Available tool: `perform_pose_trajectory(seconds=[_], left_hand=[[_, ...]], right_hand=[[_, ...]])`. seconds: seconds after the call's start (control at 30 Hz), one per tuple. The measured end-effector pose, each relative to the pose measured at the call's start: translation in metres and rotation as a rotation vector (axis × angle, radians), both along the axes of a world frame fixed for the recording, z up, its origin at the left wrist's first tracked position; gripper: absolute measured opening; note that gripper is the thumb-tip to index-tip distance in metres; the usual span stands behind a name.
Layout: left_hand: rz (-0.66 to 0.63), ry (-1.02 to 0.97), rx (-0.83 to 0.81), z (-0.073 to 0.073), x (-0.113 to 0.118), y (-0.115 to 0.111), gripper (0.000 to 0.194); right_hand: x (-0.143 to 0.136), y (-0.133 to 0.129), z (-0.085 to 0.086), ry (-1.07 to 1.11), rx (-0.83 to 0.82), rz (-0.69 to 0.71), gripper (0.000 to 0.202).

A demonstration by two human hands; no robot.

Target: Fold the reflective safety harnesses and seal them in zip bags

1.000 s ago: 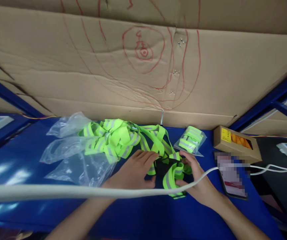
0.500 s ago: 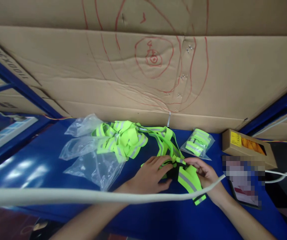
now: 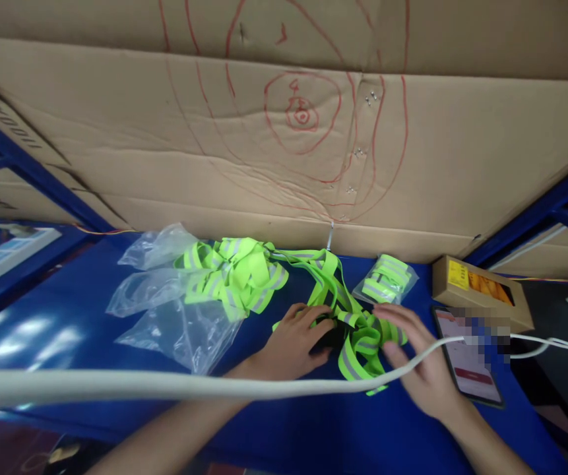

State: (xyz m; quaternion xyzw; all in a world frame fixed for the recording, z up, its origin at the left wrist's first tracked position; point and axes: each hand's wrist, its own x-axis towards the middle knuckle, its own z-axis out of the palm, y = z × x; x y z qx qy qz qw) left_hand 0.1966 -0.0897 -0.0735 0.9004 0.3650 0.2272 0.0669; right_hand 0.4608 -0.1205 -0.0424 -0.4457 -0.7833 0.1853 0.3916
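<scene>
The strap (image 3: 349, 360) is now curling, lower centre; the right hand (image 3: 427, 381) is spreading fingers. The left hand (image 3: 287, 348) is curving, grip unclear.

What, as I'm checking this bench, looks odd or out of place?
The white cable looks odd: it crosses in front of the left forearm and right hand, partly hiding them. Red target-like rings mark the cardboard.

Beside my right hand (image 3: 425, 369), the reflective straps (image 3: 367, 344) look like matt cloth. Left of my left hand (image 3: 288, 346) lie glossy, crinkled plastic bags (image 3: 177, 336); the tabletop (image 3: 313, 422) beneath is smooth and shiny.
</scene>
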Motion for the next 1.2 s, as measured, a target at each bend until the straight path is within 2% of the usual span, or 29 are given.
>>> perform_pose_trajectory(seconds=[0.07, 0.1, 0.2, 0.3, 0.47, 0.6, 0.8, 0.93, 1.07, 1.2], left_hand=[[-0.019, 0.024, -0.003, -0.001, 0.001, -0.001, 0.034], [-0.025, 0.038, -0.002, -0.001, 0.002, -0.002, 0.035], [-0.025, 0.062, 0.030, -0.001, 0.005, -0.005, 0.032], [-0.030, 0.079, 0.062, 0.000, 0.006, -0.005, 0.024], [-0.034, 0.132, 0.070, 0.004, 0.001, 0.001, 0.027], [-0.017, 0.153, 0.081, 0.010, -0.005, 0.004, 0.021], [-0.010, 0.177, -0.014, 0.024, -0.010, 0.004, 0.025], [-0.046, 0.228, 0.025, 0.030, -0.016, 0.005, 0.031], [-0.070, 0.262, 0.093, 0.027, -0.026, 0.012, 0.036], [0.071, 0.135, 0.108, 0.023, -0.043, 0.027, 0.049]], right_hand=[[-0.013, -0.006, -0.007, -0.226, 0.071, 0.085, 0.060], [-0.019, -0.008, -0.012, -0.309, 0.093, 0.110, 0.066], [-0.031, -0.008, -0.028, -0.430, 0.129, 0.130, 0.064], [-0.032, -0.005, -0.035, -0.476, 0.138, 0.106, 0.061], [-0.027, -0.002, -0.036, -0.534, 0.127, 0.053, 0.061], [-0.021, 0.001, -0.036, -0.549, 0.075, 0.066, 0.063], [-0.005, 0.004, -0.019, -0.578, 0.057, 0.175, 0.069], [0.001, 0.005, -0.010, -0.572, 0.077, 0.159, 0.065], [0.011, 0.013, -0.018, -0.572, 0.055, 0.141, 0.063], [0.031, 0.027, -0.031, -0.609, 0.074, 0.009, 0.063]])
